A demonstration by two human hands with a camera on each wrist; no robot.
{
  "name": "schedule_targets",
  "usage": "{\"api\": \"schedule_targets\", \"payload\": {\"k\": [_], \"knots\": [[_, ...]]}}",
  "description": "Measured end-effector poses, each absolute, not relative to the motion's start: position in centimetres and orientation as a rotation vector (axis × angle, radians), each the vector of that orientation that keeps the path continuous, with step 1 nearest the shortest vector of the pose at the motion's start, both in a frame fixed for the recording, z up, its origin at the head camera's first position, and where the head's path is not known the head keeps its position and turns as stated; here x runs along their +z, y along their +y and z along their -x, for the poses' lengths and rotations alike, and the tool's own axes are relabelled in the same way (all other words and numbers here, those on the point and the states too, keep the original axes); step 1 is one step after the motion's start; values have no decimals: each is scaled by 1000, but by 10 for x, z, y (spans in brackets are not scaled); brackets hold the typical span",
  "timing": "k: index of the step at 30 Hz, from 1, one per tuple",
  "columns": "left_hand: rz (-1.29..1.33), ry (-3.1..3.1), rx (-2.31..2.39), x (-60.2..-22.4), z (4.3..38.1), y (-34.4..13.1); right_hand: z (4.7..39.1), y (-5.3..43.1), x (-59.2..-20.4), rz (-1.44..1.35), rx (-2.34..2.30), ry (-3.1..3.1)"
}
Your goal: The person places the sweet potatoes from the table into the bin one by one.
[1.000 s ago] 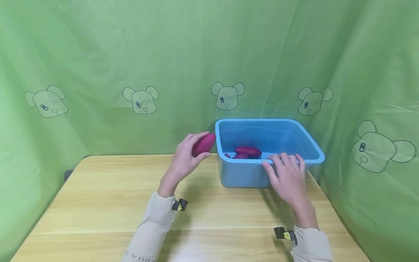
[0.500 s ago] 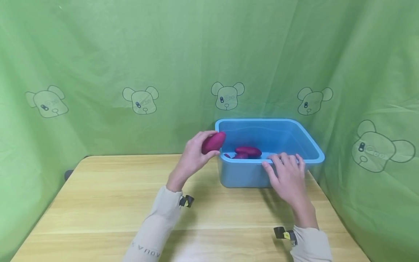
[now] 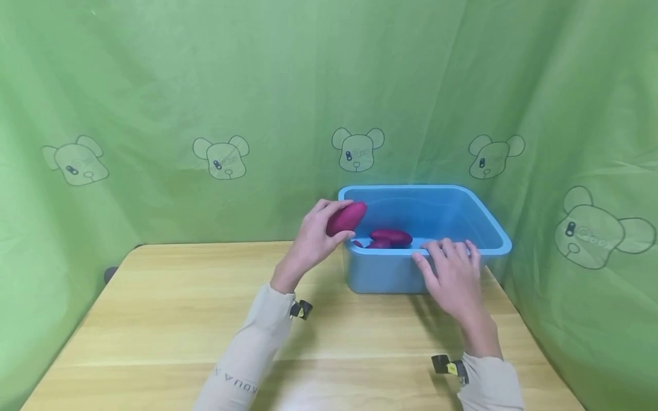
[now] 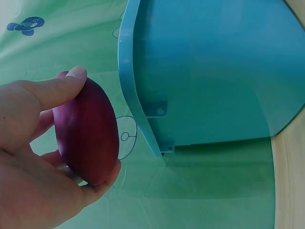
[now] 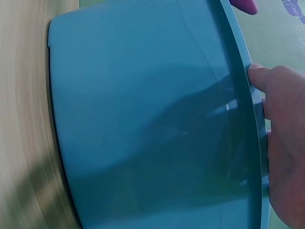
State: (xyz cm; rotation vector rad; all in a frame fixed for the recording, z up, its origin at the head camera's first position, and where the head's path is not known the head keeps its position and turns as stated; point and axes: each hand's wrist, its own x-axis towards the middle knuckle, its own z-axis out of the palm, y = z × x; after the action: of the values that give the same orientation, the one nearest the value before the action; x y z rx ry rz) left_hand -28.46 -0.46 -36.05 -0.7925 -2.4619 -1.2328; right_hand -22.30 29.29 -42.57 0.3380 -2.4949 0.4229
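Observation:
My left hand (image 3: 315,237) holds a smooth purple-red sweet potato (image 3: 348,218) between thumb and fingers, over the left rim of a blue plastic bin (image 3: 382,274). In the left wrist view the thumb lies across one end of the sweet potato (image 4: 88,133), and the fingers curl round its far side. With its fingers hooked over the front rim, my right hand (image 3: 454,279) grips the bin; the right wrist view has the thumb against the rim's outer edge. Inside the bin lie more purple-red sweet potatoes (image 3: 392,237), partly hidden by the front wall.
The bin stands at the back right of a light wooden table (image 3: 195,319). A green curtain (image 3: 277,103) printed with bear heads hangs close behind the table and along both sides.
My left hand has carried the sweet potato rightward and slightly up, from beside the bin to over its left rim. The right hand stays on the front rim.

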Motion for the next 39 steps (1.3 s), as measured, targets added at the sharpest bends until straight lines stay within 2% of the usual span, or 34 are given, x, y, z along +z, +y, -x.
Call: {"api": "schedule_targets", "payload": {"k": [25,39], "knots": [[999,-2566,-1112,-340,298,36,223,291,-421,-341,427,-2501],[1094,-2676,-980,-345,297,52,219,290,-420,-336,418,-2511]]}}
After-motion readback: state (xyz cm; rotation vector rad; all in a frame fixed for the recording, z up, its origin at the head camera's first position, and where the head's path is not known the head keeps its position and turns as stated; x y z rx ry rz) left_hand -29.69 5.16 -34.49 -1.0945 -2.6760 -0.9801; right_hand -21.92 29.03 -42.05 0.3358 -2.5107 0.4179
